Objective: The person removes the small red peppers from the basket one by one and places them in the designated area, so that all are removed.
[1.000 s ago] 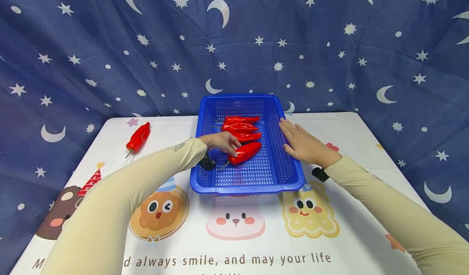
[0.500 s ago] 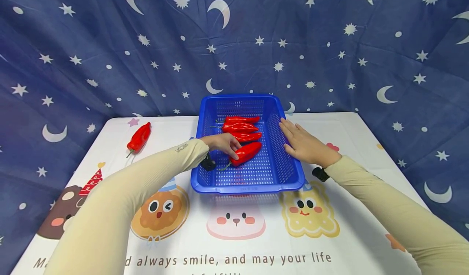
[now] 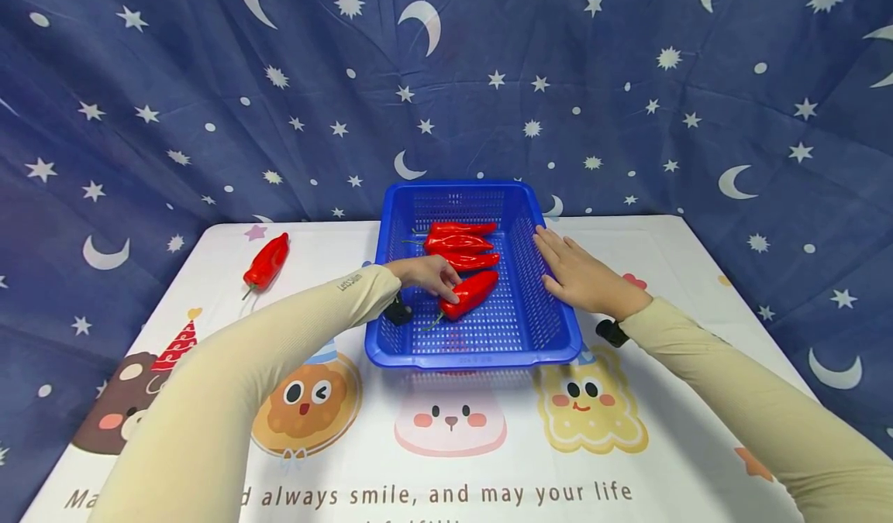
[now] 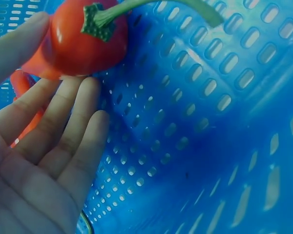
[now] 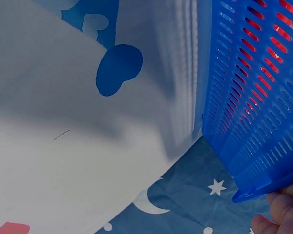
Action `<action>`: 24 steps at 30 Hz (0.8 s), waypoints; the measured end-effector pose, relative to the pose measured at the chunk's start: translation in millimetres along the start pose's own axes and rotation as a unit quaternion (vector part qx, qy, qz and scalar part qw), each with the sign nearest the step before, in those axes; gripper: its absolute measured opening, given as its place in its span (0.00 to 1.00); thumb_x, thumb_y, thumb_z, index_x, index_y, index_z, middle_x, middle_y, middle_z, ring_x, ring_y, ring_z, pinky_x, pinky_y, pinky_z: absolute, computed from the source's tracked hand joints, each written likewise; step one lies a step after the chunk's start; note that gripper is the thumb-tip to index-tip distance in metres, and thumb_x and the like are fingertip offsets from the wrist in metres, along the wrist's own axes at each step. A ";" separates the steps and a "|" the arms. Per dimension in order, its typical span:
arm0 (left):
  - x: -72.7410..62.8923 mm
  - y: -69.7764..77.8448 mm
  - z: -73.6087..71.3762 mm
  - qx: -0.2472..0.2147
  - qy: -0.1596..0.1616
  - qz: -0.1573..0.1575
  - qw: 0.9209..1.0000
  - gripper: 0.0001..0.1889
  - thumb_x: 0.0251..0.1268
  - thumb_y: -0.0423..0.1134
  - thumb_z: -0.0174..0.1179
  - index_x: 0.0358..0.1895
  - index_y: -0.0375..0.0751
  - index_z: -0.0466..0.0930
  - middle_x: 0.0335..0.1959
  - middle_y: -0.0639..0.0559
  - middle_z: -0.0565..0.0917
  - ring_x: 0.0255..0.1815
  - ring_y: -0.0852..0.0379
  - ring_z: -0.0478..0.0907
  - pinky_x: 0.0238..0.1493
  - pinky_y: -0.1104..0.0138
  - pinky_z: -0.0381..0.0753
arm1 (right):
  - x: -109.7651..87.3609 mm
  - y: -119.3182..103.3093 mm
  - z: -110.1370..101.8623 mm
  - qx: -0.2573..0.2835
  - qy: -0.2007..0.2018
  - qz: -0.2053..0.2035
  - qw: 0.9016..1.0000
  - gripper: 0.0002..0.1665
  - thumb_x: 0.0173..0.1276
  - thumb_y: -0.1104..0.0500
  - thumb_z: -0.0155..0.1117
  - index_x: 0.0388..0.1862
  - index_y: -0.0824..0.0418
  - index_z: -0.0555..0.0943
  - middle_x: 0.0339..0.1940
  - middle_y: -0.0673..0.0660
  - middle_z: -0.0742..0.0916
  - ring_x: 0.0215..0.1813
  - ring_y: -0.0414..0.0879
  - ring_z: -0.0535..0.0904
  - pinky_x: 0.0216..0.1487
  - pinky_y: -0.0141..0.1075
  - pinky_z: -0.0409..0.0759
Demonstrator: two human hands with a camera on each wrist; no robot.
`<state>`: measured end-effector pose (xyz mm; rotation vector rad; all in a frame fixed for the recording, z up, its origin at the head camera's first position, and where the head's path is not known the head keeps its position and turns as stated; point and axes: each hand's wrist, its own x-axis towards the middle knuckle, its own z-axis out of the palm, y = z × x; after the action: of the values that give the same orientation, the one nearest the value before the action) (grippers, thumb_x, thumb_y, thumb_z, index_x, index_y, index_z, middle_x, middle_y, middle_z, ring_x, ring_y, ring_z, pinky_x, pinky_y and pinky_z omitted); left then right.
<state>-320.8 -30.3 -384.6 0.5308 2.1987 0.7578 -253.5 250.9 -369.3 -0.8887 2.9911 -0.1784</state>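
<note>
My left hand (image 3: 431, 275) reaches into the blue plastic basket (image 3: 460, 359) and pinches a red pepper (image 3: 474, 294) between thumb and fingers. In the left wrist view, the thumb lies on one side of this pepper (image 4: 88, 44) and the fingertips on the other, close to its green stem. Behind it in the basket, several more red peppers (image 3: 460, 242) lie side by side, the nearest partly covered by the left hand. My right hand (image 3: 586, 275) rests with straight fingers along the basket's right rim. The right wrist view shows its fingers (image 5: 283, 207) right at the rim.
A single red pepper (image 3: 267, 263) lies on the white table cover (image 3: 335, 252), left of the basket. Cartoon figures and lettering are printed on the cover. A dark blue curtain (image 3: 446, 66) with moons and stars hangs behind the table.
The pinched pepper has turned slightly, its stem end shifting a little right and toward the front. The left hand has edged a little right; the right hand keeps its place on the rim.
</note>
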 end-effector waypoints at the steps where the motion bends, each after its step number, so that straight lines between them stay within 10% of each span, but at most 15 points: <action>1: 0.0 0.1 0.4 0.001 -0.002 0.002 1.000 0.24 0.60 0.36 0.63 0.60 0.33 0.73 0.46 0.45 0.80 0.43 0.57 0.75 0.58 0.64 0.78 | -0.1 0.5 0.4 0.000 0.001 0.001 1.000 0.39 0.71 0.53 0.42 0.72 0.75 0.47 0.75 0.71 0.51 0.76 0.64 0.46 0.74 0.59 0.47; 13: 7.7 -4.5 3.7 0.029 -0.048 0.009 0.998 0.24 0.59 0.35 0.64 0.60 0.35 0.73 0.45 0.45 0.79 0.45 0.56 0.73 0.58 0.64 0.77 | 1.2 0.8 3.9 0.002 0.006 -0.001 1.000 0.39 0.70 0.53 0.43 0.72 0.75 0.48 0.75 0.71 0.52 0.76 0.64 0.48 0.73 0.60 0.49; 17: 57.4 -45.1 0.0 0.042 -0.093 0.069 0.992 0.25 0.51 0.43 0.70 0.54 0.44 0.77 0.37 0.52 0.79 0.39 0.60 0.74 0.44 0.70 0.81 | 1.1 0.6 4.0 0.003 0.007 -0.002 1.000 0.39 0.70 0.54 0.43 0.72 0.75 0.48 0.75 0.71 0.52 0.76 0.64 0.48 0.74 0.60 0.48; 20: 61.3 -49.4 -0.6 0.050 -0.103 0.076 0.991 0.24 0.50 0.43 0.71 0.53 0.44 0.78 0.37 0.52 0.78 0.38 0.60 0.74 0.41 0.71 0.80 | 0.9 0.8 3.5 0.002 0.004 -0.001 1.000 0.39 0.71 0.54 0.43 0.72 0.75 0.47 0.75 0.70 0.51 0.76 0.64 0.47 0.74 0.59 0.48; 24: 11.6 -8.6 2.1 0.061 -0.084 0.038 0.994 0.23 0.59 0.37 0.64 0.58 0.36 0.74 0.43 0.47 0.78 0.43 0.57 0.73 0.52 0.68 0.79 | 0.8 1.2 2.4 -0.002 0.005 -0.001 1.000 0.39 0.71 0.54 0.43 0.72 0.75 0.47 0.75 0.70 0.52 0.76 0.64 0.47 0.74 0.59 0.48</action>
<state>-327.8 -29.2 -397.3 0.7168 2.0859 0.5980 -254.7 251.2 -371.8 -0.8930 3.0006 -0.1759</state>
